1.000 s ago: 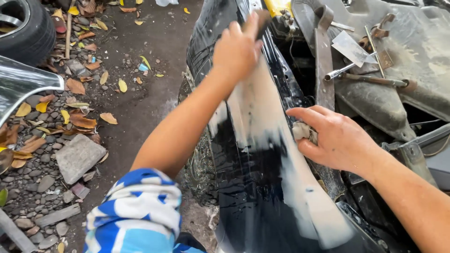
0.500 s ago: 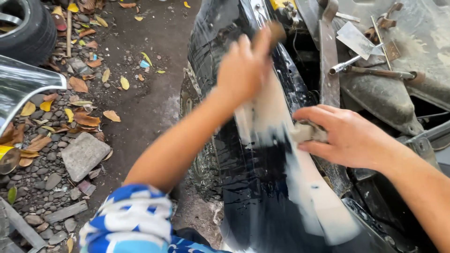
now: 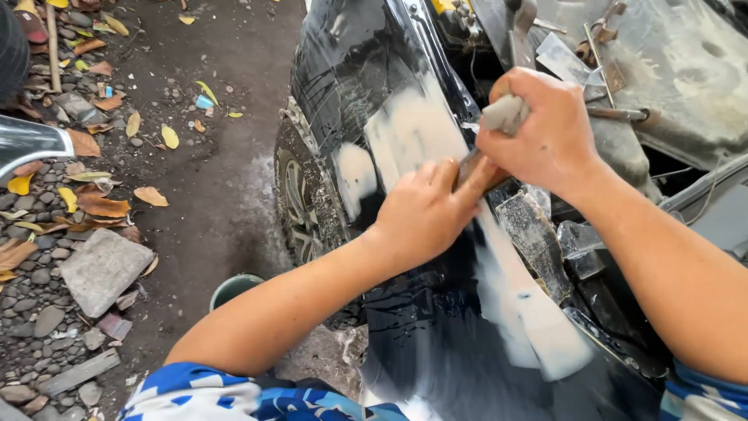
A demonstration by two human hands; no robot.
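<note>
Gripped a grey pad (image 3: 505, 114) in the clenched right hand (image 3: 545, 129) above the wet black fender (image 3: 436, 312), left hand (image 3: 425, 210) pressed flat, fingers together, just below-left, brownish piece (image 3: 477, 170) pinched between both hands.

Open fender below, clutter to the right

The wet black fender (image 3: 436, 343) lies bare below both hands; right of it, a scraper blade (image 3: 538, 242), metal brackets (image 3: 522, 31) and rods (image 3: 623, 113) crowd the engine bay, and the wheel (image 3: 300, 199) bounds the left edge.
</note>
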